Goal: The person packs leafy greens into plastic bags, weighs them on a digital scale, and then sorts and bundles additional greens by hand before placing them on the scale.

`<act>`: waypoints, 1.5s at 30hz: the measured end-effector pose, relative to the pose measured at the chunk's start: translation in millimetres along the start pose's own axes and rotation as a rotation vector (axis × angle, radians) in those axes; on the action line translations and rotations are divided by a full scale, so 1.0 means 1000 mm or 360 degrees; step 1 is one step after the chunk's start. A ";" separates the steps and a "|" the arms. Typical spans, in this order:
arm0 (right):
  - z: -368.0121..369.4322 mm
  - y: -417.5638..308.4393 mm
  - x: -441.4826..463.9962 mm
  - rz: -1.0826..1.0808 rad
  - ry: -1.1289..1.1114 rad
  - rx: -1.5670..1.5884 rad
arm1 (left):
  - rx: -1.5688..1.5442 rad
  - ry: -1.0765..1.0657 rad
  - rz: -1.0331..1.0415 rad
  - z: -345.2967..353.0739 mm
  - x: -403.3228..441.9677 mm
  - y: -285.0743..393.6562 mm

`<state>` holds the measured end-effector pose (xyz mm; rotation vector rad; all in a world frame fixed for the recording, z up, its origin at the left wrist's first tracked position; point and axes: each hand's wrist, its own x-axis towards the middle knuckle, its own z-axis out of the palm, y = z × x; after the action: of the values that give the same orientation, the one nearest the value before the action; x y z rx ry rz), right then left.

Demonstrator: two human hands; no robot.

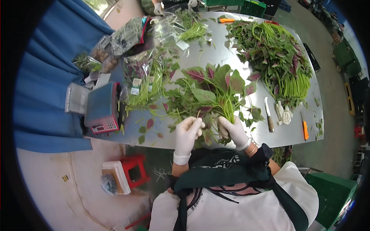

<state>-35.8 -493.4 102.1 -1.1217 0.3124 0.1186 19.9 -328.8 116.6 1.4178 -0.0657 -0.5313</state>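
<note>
In my right hand, gloved in white, a bunch of amaranth greens is gripped by the stems, its red-and-green leaves fanned out away from me. My left hand, also gloved, is closed in a pinch just left of the bunch, with a thin stem showing at its fingertips. Loose amaranth lies on the metal table behind and below the held bunch, and part of it is hidden by my hands.
A large amaranth pile covers the right side. Near it lie a knife, crumpled white gloves and an orange-handled tool. Bagged greens and a red scale stand left. Another person's gloved hand shows at the far edge.
</note>
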 end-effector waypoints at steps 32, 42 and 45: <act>-0.062 0.001 0.040 -0.0216 0.0329 0.0316 | 0.0254 -0.0064 -0.0264 0.005 0.031 -0.042; -0.091 -0.011 0.134 -0.0328 0.0398 0.0367 | 0.0269 0.0732 -0.0020 -0.035 0.107 -0.092; -0.098 -0.010 0.169 -0.0284 0.0346 0.0351 | 0.0327 0.0786 0.0023 -0.043 0.128 -0.098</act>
<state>109.4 -596.9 20.6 -0.9393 0.4068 -0.1935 117.6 -344.2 -18.1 1.7130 0.2718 -0.1530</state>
